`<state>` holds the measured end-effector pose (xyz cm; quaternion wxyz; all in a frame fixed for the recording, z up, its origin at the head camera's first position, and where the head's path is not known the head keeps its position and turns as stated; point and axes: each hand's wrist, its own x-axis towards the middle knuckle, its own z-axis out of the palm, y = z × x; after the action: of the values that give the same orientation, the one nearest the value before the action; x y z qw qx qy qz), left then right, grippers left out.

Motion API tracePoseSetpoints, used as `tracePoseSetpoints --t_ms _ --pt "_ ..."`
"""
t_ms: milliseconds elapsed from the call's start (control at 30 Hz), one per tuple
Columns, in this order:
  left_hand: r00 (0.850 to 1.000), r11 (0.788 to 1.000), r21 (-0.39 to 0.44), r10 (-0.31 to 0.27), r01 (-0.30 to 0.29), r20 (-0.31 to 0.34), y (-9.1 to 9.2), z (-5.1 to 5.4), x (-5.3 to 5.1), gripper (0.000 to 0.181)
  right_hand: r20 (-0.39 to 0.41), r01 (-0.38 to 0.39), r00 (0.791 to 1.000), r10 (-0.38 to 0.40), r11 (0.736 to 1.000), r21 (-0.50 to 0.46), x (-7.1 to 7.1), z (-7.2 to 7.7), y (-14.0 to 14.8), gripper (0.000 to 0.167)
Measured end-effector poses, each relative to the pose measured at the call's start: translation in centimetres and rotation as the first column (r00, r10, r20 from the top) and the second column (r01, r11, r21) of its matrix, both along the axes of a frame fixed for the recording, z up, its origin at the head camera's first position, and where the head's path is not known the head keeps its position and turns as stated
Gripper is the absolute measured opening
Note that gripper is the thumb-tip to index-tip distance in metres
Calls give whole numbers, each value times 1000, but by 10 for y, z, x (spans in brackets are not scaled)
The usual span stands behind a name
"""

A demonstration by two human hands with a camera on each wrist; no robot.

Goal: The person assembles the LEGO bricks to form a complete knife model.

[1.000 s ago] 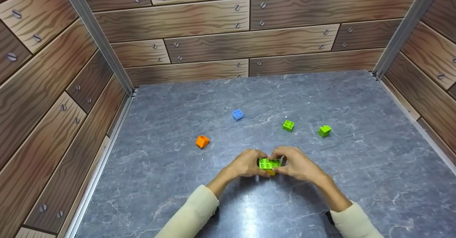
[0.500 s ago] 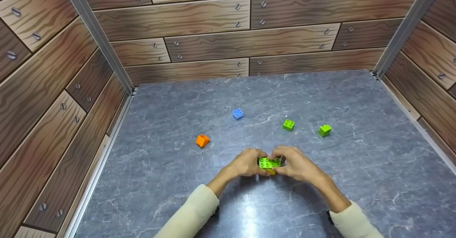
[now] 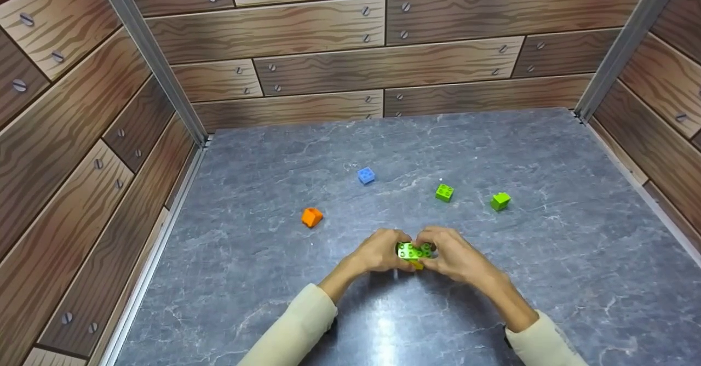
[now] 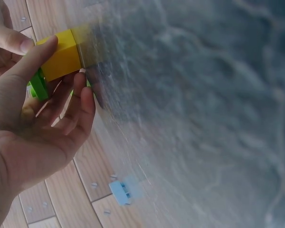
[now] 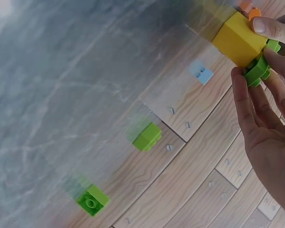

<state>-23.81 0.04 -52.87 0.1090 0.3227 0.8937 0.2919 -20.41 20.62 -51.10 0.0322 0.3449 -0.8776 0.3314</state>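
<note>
In the head view a green studded building brick (image 3: 408, 252) sits on top of a yellow block (image 4: 61, 57), low over the grey table. From the left, my left hand (image 3: 379, 252) grips this pair, with its thumb lying on the yellow side in the left wrist view. Opposite it, my right hand (image 3: 459, 253) pinches the right end of the green brick between thumb and fingers. The yellow block (image 5: 240, 40) shows its smooth sides in the right wrist view, with the green brick (image 5: 257, 71) against its studded side. Fingers hide parts of both pieces.
Beyond the hands lie an orange sloped brick (image 3: 311, 217), a blue brick (image 3: 366, 176), a green brick (image 3: 444, 193) and another green brick (image 3: 500, 201). Wood-patterned walls (image 3: 317, 75) border the grey marbled table (image 3: 246, 278) at the back and sides.
My right hand has shifted slightly, and the gap between its thumb and fingers looks smaller at the green brick's right end. The left hand and the loose bricks stay put.
</note>
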Motion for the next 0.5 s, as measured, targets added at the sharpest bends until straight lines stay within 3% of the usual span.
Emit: tracePoseSetpoints --t_ms 133,333,500 --pt "1000 1000 10 2 -2 9 0 0 0 32 -22 -10 1000 10 1000 -4 0 0 0 24" --pt "999 1000 11 -12 12 30 -1 1 1 30 49 -5 999 5 1000 -3 0 0 2 23" --pt "1000 1000 13 -11 10 26 -1 2 1 29 52 1 999 -1 1000 5 -1 0 3 23"
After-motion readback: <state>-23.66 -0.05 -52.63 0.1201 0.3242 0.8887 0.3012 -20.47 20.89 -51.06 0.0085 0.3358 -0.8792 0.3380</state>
